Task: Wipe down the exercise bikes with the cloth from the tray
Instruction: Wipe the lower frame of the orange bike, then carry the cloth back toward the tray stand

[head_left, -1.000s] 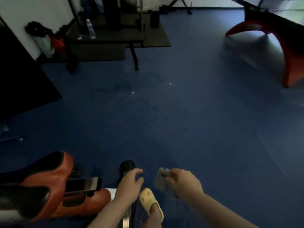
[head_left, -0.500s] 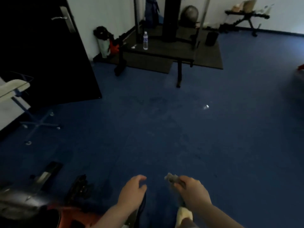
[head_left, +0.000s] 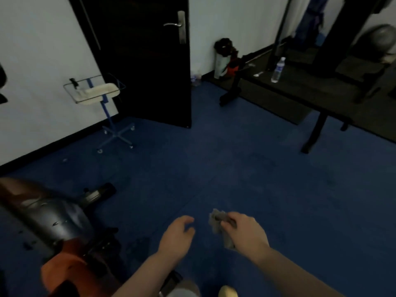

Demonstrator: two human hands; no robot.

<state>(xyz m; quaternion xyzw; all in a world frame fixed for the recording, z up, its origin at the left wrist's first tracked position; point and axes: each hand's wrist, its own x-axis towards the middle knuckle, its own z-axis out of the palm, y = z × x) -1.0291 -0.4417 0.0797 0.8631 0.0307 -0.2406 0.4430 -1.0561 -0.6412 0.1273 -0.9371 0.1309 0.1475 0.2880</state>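
Note:
A small grey cloth (head_left: pixel 216 221) hangs crumpled from my right hand (head_left: pixel 245 231), which pinches it over the blue floor at the bottom centre. My left hand (head_left: pixel 177 235) hovers just left of the cloth with loosely curled fingers and holds nothing. An orange and black exercise bike (head_left: pixel 53 228) fills the lower left corner, left of both hands. The white tray (head_left: pixel 100 91) sits on a blue wheeled stand against the left wall, far from my hands.
A black door (head_left: pixel 150 61) stands open beyond the tray stand. A dark bench (head_left: pixel 300 86) with a water bottle (head_left: pixel 277 70) on it stands at the back right over a black mat. Blue floor spreads between them. My yellow slipper (head_left: pixel 227 291) shows at the bottom edge.
The view has swung left: the door and tray stand have come into sight, and the bike body now shows at the lower left. My left hand has come off the bike's black bar.

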